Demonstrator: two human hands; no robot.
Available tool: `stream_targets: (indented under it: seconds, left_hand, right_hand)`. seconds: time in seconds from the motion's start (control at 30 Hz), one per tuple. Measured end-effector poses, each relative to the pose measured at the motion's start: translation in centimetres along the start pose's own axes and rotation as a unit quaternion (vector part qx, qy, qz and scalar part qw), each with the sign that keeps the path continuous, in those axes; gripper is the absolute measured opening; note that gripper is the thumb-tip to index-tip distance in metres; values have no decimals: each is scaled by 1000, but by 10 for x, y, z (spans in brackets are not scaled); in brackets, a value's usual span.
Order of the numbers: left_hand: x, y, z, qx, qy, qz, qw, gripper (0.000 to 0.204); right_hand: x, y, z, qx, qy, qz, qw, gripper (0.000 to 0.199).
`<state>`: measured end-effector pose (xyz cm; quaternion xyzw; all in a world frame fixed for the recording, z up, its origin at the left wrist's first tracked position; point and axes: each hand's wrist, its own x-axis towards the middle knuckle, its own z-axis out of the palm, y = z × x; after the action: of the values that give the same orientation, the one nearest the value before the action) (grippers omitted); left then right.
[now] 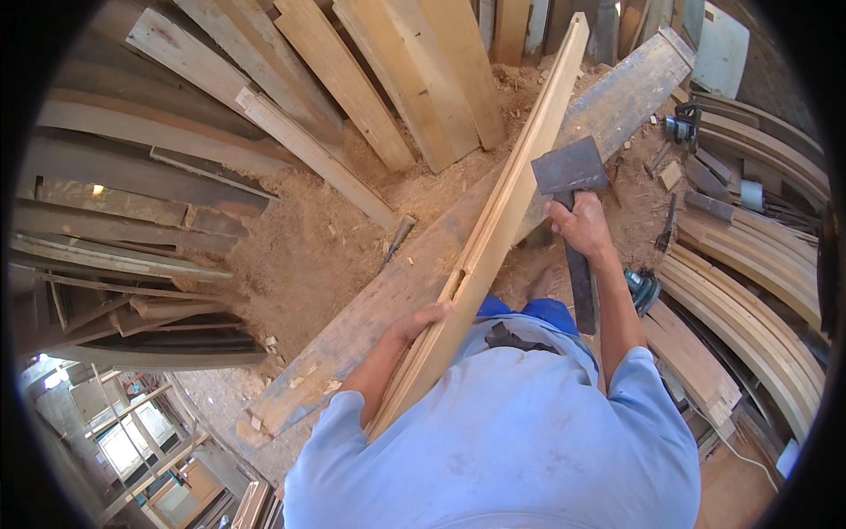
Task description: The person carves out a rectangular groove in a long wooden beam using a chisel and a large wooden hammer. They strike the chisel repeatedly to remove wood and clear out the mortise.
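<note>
My left hand (420, 321) grips the near part of a long pale wooden plank (507, 198), which stands on edge and runs away from me to the upper right. It rests on a wide grey weathered board (388, 300) lying across the sawdust. My right hand (580, 225) is closed on the dark handle of a hatchet (570, 167). Its broad grey blade is raised just right of the plank's edge. A split shows in the plank a little above my left hand.
Pale boards (414, 70) lean at the top, and dark planks (132, 212) pile up at the left. Curved wooden strips (749, 291) stack at the right beside a teal power tool (643, 289). Sawdust (308, 247) covers the floor. A small chisel-like tool (398, 236) lies there.
</note>
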<state>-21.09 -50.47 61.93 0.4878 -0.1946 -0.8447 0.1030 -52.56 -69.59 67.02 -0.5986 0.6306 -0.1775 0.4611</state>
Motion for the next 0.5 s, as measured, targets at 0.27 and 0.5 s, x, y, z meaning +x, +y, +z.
stream_targets:
  seconds: [0.27, 0.5]
  left_hand:
    - [59, -33, -39, 314, 94, 223, 918, 104]
    - [52, -24, -2, 362, 255, 45, 896, 87]
  right_hand:
    - [38, 12, 32, -231, 35, -168, 958, 34]
    - [113, 4, 90, -297, -23, -290, 909, 28]
